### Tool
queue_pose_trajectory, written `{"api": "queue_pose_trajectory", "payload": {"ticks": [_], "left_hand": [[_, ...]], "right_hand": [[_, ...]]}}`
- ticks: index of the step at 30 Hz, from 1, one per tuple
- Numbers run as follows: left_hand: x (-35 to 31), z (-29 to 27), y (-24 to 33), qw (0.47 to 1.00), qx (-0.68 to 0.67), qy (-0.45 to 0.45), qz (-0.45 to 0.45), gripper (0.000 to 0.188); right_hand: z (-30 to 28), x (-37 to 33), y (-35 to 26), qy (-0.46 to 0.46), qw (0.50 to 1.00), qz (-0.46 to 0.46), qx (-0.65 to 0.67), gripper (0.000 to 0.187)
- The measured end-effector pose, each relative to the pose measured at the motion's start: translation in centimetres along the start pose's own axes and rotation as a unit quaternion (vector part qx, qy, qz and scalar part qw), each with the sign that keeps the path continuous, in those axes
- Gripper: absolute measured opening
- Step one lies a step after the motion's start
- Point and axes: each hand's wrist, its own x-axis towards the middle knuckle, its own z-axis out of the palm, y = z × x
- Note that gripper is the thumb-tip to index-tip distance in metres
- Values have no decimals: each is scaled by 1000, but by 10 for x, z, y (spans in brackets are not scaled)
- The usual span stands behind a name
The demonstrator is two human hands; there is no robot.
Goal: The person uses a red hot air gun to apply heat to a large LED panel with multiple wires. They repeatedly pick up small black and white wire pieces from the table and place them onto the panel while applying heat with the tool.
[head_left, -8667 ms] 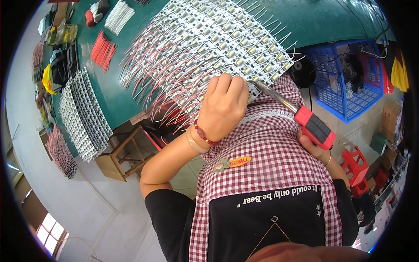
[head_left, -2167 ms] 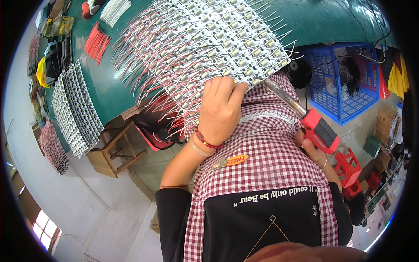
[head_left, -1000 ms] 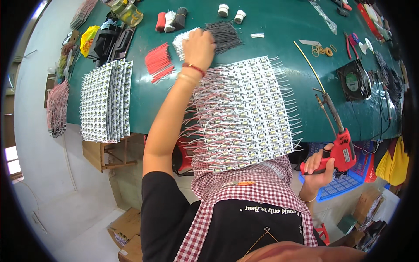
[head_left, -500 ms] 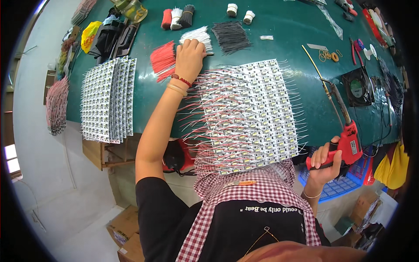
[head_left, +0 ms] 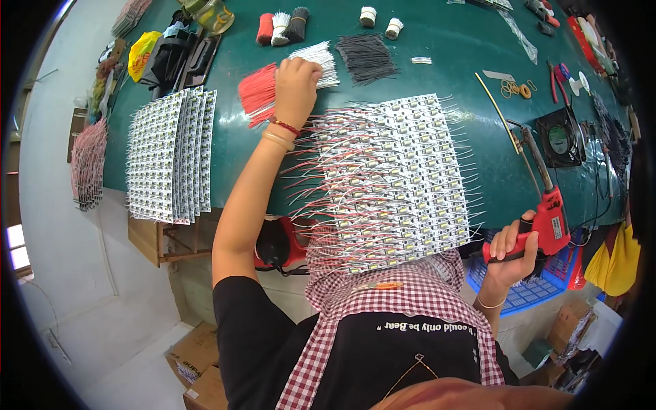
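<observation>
Two hands in my view, both busy over a big green bench. Largest item on it: a wide mat of white LED strip boards w/ red and white leads, lying centre, its near edge hanging over the bench edge above a red-checked apron. Left of that, a second stack of white strip boards, fanned, well apart from the mat. Far left, off the bench, another bundle of wired boards hangs by the wall.

Left hand is stretched to the far side of the bench, fingers closed on a bundle of white wires, w/ the red wire bundle just beside it, touching. Black wire bundle lies near, to the right.

Right hand is off the bench's near edge, fist wrapped round the red soldering gun, its long tip pointing away over the bench. Small black fan sits just beyond the gun. Blue plastic basket below the right hand.

Packages: brown cardboard boxes on the floor, lower left; another brown box lower right. Yellow bag at the far left corner of the bench.
</observation>
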Motion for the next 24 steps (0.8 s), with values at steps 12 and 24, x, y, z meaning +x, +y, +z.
{"api": "queue_pose_trajectory", "payload": {"ticks": [12,24], "left_hand": [[-16,1,20,795,-529,-38,-294,21],[0,-22,37,957,-227,-90,-157,19]], "right_hand": [[11,3,-3,-8,1000,10,-2,33],[28,0,-9,-1,1000,29,-6,33]]}}
